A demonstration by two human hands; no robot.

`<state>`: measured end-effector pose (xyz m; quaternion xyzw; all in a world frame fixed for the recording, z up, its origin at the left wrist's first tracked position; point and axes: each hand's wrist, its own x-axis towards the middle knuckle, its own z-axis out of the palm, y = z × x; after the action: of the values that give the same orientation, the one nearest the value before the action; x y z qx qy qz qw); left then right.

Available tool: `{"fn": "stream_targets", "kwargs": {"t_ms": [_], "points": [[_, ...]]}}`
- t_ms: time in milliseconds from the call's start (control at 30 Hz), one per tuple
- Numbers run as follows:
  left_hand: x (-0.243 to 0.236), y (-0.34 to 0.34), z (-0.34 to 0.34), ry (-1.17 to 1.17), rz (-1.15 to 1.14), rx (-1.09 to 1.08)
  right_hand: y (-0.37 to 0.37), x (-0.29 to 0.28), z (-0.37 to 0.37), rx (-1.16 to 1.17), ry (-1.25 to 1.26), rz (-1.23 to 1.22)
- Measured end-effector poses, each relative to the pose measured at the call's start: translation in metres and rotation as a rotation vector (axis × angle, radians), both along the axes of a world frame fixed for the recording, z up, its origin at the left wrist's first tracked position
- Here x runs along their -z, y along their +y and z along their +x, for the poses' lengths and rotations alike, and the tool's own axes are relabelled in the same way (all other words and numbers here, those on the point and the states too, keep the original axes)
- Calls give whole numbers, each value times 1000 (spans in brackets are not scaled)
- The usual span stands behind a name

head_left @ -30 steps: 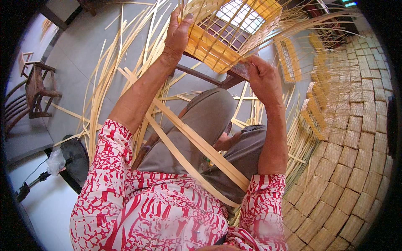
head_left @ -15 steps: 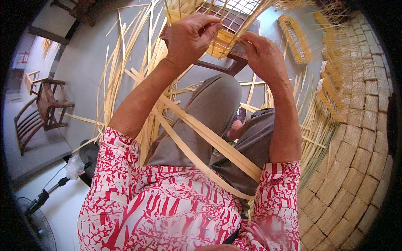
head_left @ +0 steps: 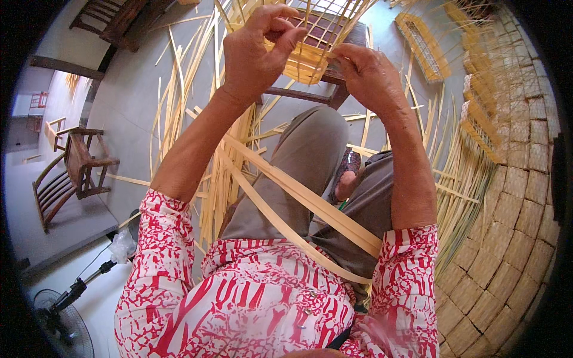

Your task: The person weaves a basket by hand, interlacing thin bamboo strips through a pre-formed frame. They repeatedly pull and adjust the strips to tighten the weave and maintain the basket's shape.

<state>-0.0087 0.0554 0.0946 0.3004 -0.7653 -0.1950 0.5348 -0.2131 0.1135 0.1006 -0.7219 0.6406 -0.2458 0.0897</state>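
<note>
Closest, flat pale woody strips are lying slantwise across the seated person's grey-brown trousers. Beyond the knees, the right hand is pinching the near right corner of a yellow open-lattice basket of bamboo-like strips, its fingers narrow on the edge. The left hand is curling over the basket's left side, thumb and forefinger close beside a thin upright; whether they are gripping it, I cannot tell. For even work, the right fingers should probably be steadying that corner while the left ones are pressing along the solid band, lightly enough that the thin uprights are not bending or splitting. Under and behind the basket, a dark reddish-brown wooden bench is standing. Far right, a yellow elongated woven frame is resting on the grey floor.
</note>
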Motion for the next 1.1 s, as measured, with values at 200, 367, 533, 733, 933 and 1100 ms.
{"fn": "stream_targets", "kwargs": {"t_ms": [200, 367, 533, 733, 933, 1100], "points": [[11, -9, -14, -410, -177, 152, 3, -3, 1, 0, 65, 6], [7, -18, -9, -591, -170, 253, 12, 2, 0, -104, 120, -83], [-7, -21, -3, -659, -183, 385, 12, 11, -4, -184, 49, -170], [-3, -3, 15, -586, -110, 436, 13, 13, -5, -220, 173, -327], [-5, 6, 33, -641, -119, 504, 10, 29, 3, -293, 116, -357], [-8, 1, 59, -669, -181, 613, 3, 28, 24, -432, 57, -399]]}}
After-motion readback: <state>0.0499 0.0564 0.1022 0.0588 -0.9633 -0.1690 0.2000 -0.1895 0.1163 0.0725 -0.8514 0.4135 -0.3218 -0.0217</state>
